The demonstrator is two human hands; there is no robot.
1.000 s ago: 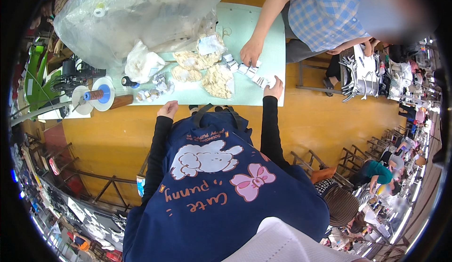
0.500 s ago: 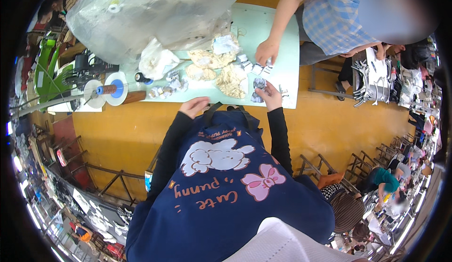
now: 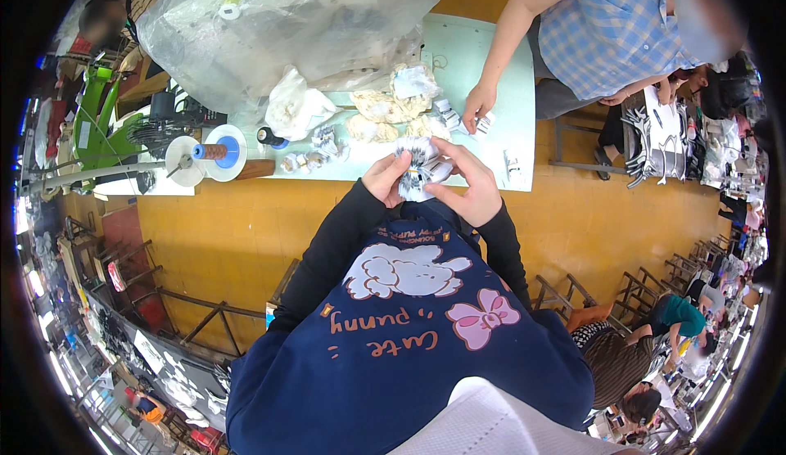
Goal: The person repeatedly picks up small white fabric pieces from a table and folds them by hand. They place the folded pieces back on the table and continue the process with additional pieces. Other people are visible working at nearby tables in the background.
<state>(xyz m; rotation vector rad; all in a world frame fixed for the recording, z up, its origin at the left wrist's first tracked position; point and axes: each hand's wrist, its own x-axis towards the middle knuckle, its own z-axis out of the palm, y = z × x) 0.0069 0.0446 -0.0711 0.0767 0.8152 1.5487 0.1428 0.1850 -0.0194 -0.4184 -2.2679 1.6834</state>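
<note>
Just past the table's front edge, my left hand point(image 3: 383, 180) and my right hand point(image 3: 476, 186) hold a bundle of small black-and-white labels point(image 3: 416, 170) between them. A yellowish band seems to run across its middle. My left fingers pinch its left side; the right thumb and fingers grip its right side. Behind the bundle lie crumpled cream cloth pieces point(image 3: 372, 130), partly hidden by my hands. More small label bundles point(image 3: 327, 141) sit to the left on the pale green table point(image 3: 517, 119). Another bundle point(image 3: 512, 167) lies near its right corner.
Across the table, a co-worker's hand point(image 3: 479, 107) touches more label bundles point(image 3: 447, 114). Plastic sheeting point(image 3: 278, 29) covers the table's far left. A white plastic bag point(image 3: 296, 111), a dark thread spool point(image 3: 268, 137) and large thread cones point(image 3: 221, 154) stand left. Stools point(image 3: 565, 295) are at right.
My right hand has lifted the label bundle off the table and brought it left, toward me. My left hand has moved right and now grips it too. The co-worker's hand has stayed over the other bundles.
</note>
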